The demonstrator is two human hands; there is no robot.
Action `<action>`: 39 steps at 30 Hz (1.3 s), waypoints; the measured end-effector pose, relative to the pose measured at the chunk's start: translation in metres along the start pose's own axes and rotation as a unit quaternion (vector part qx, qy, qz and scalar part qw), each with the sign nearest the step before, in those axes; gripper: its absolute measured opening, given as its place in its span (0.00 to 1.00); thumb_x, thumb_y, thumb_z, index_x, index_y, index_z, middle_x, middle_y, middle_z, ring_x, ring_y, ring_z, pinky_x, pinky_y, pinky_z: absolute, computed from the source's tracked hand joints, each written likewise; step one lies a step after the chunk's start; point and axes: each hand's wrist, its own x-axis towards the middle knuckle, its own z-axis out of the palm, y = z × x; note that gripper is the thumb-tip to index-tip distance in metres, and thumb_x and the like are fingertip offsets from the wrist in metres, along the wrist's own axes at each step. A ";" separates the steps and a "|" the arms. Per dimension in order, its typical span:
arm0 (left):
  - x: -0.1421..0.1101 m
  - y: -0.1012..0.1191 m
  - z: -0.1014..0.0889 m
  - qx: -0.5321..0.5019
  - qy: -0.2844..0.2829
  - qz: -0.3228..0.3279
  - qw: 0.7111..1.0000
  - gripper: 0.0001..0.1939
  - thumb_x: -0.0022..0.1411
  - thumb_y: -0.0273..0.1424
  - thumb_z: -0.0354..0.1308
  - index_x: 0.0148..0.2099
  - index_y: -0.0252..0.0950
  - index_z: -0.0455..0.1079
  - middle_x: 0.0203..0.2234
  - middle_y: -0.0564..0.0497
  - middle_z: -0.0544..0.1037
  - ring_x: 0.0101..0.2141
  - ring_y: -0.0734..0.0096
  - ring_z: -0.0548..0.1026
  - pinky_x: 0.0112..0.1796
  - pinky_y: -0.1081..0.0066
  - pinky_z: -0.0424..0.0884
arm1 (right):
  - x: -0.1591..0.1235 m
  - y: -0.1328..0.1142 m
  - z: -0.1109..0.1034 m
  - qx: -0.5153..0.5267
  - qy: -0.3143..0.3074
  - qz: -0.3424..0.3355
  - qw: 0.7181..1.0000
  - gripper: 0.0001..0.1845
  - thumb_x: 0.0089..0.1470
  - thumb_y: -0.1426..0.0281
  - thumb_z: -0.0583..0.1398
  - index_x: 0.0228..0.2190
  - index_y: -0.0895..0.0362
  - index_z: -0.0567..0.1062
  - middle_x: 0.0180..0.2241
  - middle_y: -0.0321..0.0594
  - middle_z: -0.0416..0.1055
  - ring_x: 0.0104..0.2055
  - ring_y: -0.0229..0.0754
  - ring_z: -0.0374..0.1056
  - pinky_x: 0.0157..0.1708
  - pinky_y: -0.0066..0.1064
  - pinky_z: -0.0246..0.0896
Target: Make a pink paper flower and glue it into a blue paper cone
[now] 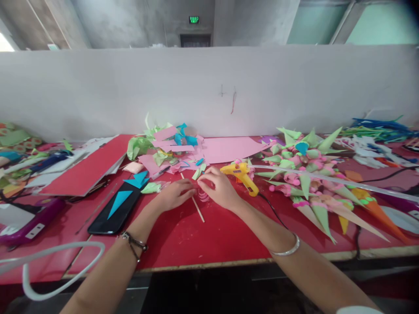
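Both my hands meet at the middle of the red table [183, 235]. My left hand [175, 195] is closed in a pinch over a thin wooden stick [198, 210] that lies slanted on the table. My right hand [220, 187] is curled, its fingertips pinching a small curled pink paper strip [203, 195] next to the stick. A yellow glue gun [242, 175] lies just right of my right hand, with its black cord [271, 209] running toward the table's front edge.
A black phone [116, 209] with blue paper triangles on it lies left of my hands. Pink, green and blue paper scraps [166, 146] pile up behind. Several green and pink paper cones [307, 179] cover the right side. A red sheet [88, 168] lies left.
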 end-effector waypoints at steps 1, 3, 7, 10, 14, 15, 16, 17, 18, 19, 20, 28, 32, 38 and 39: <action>-0.001 0.001 -0.001 0.005 -0.012 0.000 1.000 0.18 0.62 0.34 0.39 0.35 0.34 0.69 0.33 0.47 0.71 0.33 0.72 0.69 0.36 0.73 0.64 | 0.000 0.000 0.000 -0.011 -0.005 -0.009 1.000 0.07 0.51 0.70 0.54 0.30 0.56 0.72 0.32 0.38 0.63 0.35 0.36 0.62 0.37 0.29 0.58; -0.002 0.004 -0.003 0.034 -0.020 -0.014 0.999 0.19 0.63 0.34 0.38 0.33 0.33 0.69 0.31 0.48 0.71 0.31 0.72 0.69 0.34 0.74 0.64 | -0.001 0.000 -0.001 -0.026 -0.015 -0.014 0.999 0.07 0.51 0.70 0.53 0.30 0.56 0.72 0.32 0.38 0.63 0.35 0.37 0.62 0.37 0.30 0.58; -0.006 0.007 -0.008 0.153 0.000 -0.094 0.984 0.17 0.61 0.35 0.41 0.31 0.33 0.68 0.29 0.46 0.71 0.29 0.67 0.69 0.28 0.72 0.63 | -0.001 0.000 -0.001 -0.025 -0.019 -0.024 0.999 0.08 0.51 0.73 0.52 0.30 0.56 0.71 0.32 0.39 0.63 0.35 0.37 0.63 0.37 0.30 0.58; -0.007 0.007 -0.012 0.190 -0.002 -0.130 0.973 0.14 0.58 0.33 0.45 0.29 0.32 0.68 0.28 0.44 0.70 0.27 0.65 0.70 0.25 0.71 0.61 | 0.000 0.000 -0.001 -0.021 -0.019 -0.029 0.999 0.08 0.51 0.74 0.52 0.29 0.56 0.71 0.32 0.39 0.64 0.35 0.37 0.63 0.36 0.29 0.58; -0.008 0.003 -0.015 0.200 -0.038 -0.121 0.971 0.07 0.51 0.24 0.49 0.32 0.34 0.68 0.31 0.46 0.71 0.29 0.68 0.71 0.26 0.73 0.62 | -0.001 -0.002 -0.002 -0.028 -0.020 -0.023 0.999 0.08 0.51 0.74 0.52 0.28 0.57 0.71 0.32 0.39 0.64 0.34 0.37 0.62 0.35 0.29 0.57; -0.008 0.002 -0.015 0.206 -0.045 -0.120 0.970 0.09 0.49 0.22 0.49 0.34 0.34 0.67 0.32 0.47 0.71 0.30 0.68 0.71 0.27 0.74 0.62 | -0.001 -0.002 -0.002 -0.030 -0.020 -0.022 0.999 0.08 0.51 0.74 0.52 0.28 0.57 0.71 0.31 0.39 0.64 0.33 0.37 0.62 0.35 0.29 0.57; -0.007 0.001 -0.016 0.214 -0.050 -0.120 0.968 0.11 0.47 0.21 0.49 0.34 0.35 0.67 0.32 0.47 0.72 0.31 0.68 0.71 0.27 0.74 0.62 | -0.001 -0.003 -0.002 -0.033 -0.021 -0.022 0.999 0.08 0.51 0.74 0.52 0.28 0.57 0.71 0.31 0.39 0.63 0.33 0.37 0.62 0.35 0.29 0.57; -0.006 0.000 -0.016 0.223 -0.054 -0.122 0.966 0.11 0.47 0.21 0.49 0.34 0.35 0.67 0.32 0.48 0.72 0.31 0.68 0.71 0.27 0.74 0.63 | -0.001 -0.003 -0.002 -0.036 -0.022 -0.022 0.999 0.08 0.51 0.74 0.51 0.28 0.57 0.71 0.31 0.39 0.63 0.33 0.37 0.62 0.34 0.28 0.57; -0.003 0.000 -0.017 0.231 -0.056 -0.124 0.963 0.10 0.47 0.21 0.49 0.33 0.35 0.67 0.32 0.48 0.72 0.31 0.68 0.71 0.27 0.74 0.63 | -0.001 -0.002 -0.002 -0.038 -0.024 -0.023 0.999 0.08 0.51 0.74 0.51 0.28 0.57 0.71 0.31 0.39 0.63 0.33 0.37 0.62 0.34 0.28 0.57; 0.000 -0.001 -0.019 0.239 -0.053 -0.126 0.961 0.09 0.48 0.22 0.49 0.33 0.35 0.68 0.32 0.48 0.72 0.31 0.67 0.71 0.27 0.74 0.63 | -0.001 -0.002 -0.003 -0.040 -0.025 -0.023 0.999 0.09 0.51 0.74 0.51 0.28 0.57 0.71 0.31 0.39 0.64 0.33 0.37 0.62 0.34 0.28 0.57; 0.004 -0.001 -0.021 0.250 -0.045 -0.129 0.959 0.09 0.50 0.23 0.48 0.34 0.35 0.68 0.33 0.47 0.72 0.32 0.66 0.71 0.27 0.73 0.63 | -0.001 -0.002 -0.003 -0.042 -0.026 -0.022 0.999 0.09 0.51 0.74 0.51 0.27 0.57 0.71 0.31 0.39 0.64 0.33 0.37 0.62 0.34 0.28 0.56; 0.035 -0.026 -0.041 0.322 0.040 -0.181 0.928 0.11 0.54 0.25 0.48 0.39 0.33 0.67 0.39 0.41 0.71 0.40 0.58 0.70 0.35 0.66 0.63 | 0.001 -0.004 -0.006 -0.053 -0.026 -0.009 0.998 0.09 0.51 0.74 0.51 0.28 0.57 0.71 0.31 0.39 0.64 0.33 0.36 0.62 0.34 0.28 0.56; 0.035 -0.036 -0.042 0.317 0.035 -0.181 0.930 0.08 0.53 0.23 0.48 0.29 0.31 0.69 0.29 0.40 0.74 0.35 0.56 0.72 0.34 0.64 0.63 | 0.001 -0.008 -0.009 -0.051 -0.023 -0.008 0.998 0.09 0.51 0.74 0.50 0.27 0.56 0.70 0.31 0.39 0.65 0.33 0.37 0.62 0.33 0.28 0.56; 0.029 -0.031 -0.038 0.219 0.098 -0.152 0.959 0.10 0.57 0.30 0.47 0.32 0.33 0.68 0.29 0.44 0.75 0.32 0.62 0.72 0.32 0.67 0.64 | 0.002 -0.004 -0.003 0.065 0.028 0.054 0.996 0.10 0.50 0.73 0.52 0.36 0.55 0.68 0.28 0.36 0.64 0.27 0.35 0.60 0.30 0.28 0.58; 0.028 -0.027 -0.035 0.146 0.127 -0.143 0.971 0.10 0.57 0.32 0.47 0.33 0.34 0.67 0.29 0.46 0.74 0.30 0.65 0.72 0.31 0.69 0.65 | 0.003 -0.003 -0.002 0.109 0.038 0.077 0.990 0.13 0.49 0.71 0.53 0.40 0.54 0.66 0.28 0.35 0.64 0.25 0.34 0.60 0.29 0.27 0.58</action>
